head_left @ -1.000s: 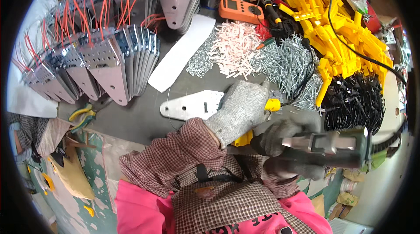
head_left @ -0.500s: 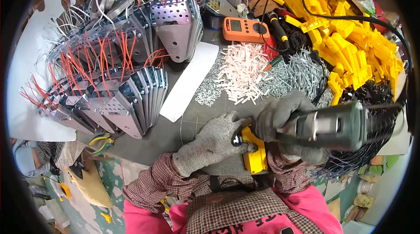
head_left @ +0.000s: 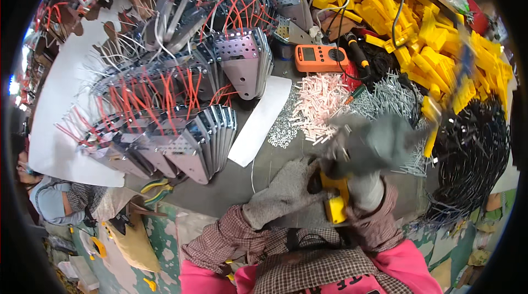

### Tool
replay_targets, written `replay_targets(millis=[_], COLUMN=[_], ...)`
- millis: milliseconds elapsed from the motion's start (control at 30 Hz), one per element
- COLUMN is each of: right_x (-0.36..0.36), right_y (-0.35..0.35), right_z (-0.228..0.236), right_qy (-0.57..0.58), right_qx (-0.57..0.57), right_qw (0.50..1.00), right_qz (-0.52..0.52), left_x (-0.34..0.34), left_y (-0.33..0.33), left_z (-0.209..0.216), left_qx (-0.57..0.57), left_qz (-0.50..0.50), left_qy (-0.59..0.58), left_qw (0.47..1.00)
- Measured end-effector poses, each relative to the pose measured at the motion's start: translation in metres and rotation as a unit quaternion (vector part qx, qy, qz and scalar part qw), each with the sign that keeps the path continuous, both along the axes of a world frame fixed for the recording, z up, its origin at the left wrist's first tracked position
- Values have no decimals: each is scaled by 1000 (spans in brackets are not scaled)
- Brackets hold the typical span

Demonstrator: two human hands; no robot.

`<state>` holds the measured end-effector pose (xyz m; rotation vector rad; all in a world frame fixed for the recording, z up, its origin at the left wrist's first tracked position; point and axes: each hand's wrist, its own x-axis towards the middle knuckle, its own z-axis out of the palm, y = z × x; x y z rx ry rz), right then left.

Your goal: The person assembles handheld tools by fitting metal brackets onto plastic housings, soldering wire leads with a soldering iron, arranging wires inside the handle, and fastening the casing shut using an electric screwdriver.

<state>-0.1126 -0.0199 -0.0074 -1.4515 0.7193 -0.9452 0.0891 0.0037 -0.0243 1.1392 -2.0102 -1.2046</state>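
Both my hands wear grey knit gloves. My left hand (head_left: 291,192) is closed on a yellow plastic housing (head_left: 335,209) at the table's near edge, its fingers along the left side. Just above and to the right, my right hand (head_left: 349,143) is smeared by motion. It appears gripped around a dark green power driver (head_left: 390,143), also blurred, over the far end of the housing. The driver's tip and where it meets the housing cannot be made out. Behind my hands lie pale pink sleeves (head_left: 316,101), silver screws (head_left: 390,96) and small washers (head_left: 281,136).
Metal brackets with red and white wires (head_left: 187,154) stand stacked at left, beside a white paper strip (head_left: 258,123). An orange multimeter (head_left: 319,59) lies behind the sleeves. Yellow housings (head_left: 429,68) heap at far right, above black cables (head_left: 467,167). Pliers (head_left: 157,189) rest at the left edge.
The power driver has swung from lying sideways, pointing right, to a blurred shape over the housing. My left hand still holds the housing. The whole view has shifted, moving the table contents rightward and down.
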Motion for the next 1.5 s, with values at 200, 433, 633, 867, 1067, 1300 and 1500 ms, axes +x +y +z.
replay_targets(millis=[200, 433, 633, 867, 1067, 1300, 1500], right_x=[4, -68, -77, -79, -74, -69, -63], right_y=[-4, -23, -20, -17, -18, -21, -23], right_z=[110, 12, -5, -3, -3, -5, -2], right_qy=[-351, -533, -562, -569, -568, -579, -581], right_qx=[6, 72, 118, 133, 147, 167, 181], right_qw=[936, 834, 792, 783, 783, 769, 771], right_qz=[-16, -124, -207, -214, -206, -213, -188], left_x=[30, 33, 27, 31, 24, 20, 0], left_y=[11, -7, -27, -15, -24, -16, 57], left_z=[19, 19, 27, 39, 36, 30, 5], left_qx=[-207, -325, -235, -195, -215, -159, -67], left_qz=[199, 25, 25, 56, -7, 121, 299], left_qy=[-205, -489, -535, -474, -533, -426, -74], left_qw=[935, 809, 811, 857, 818, 882, 949])
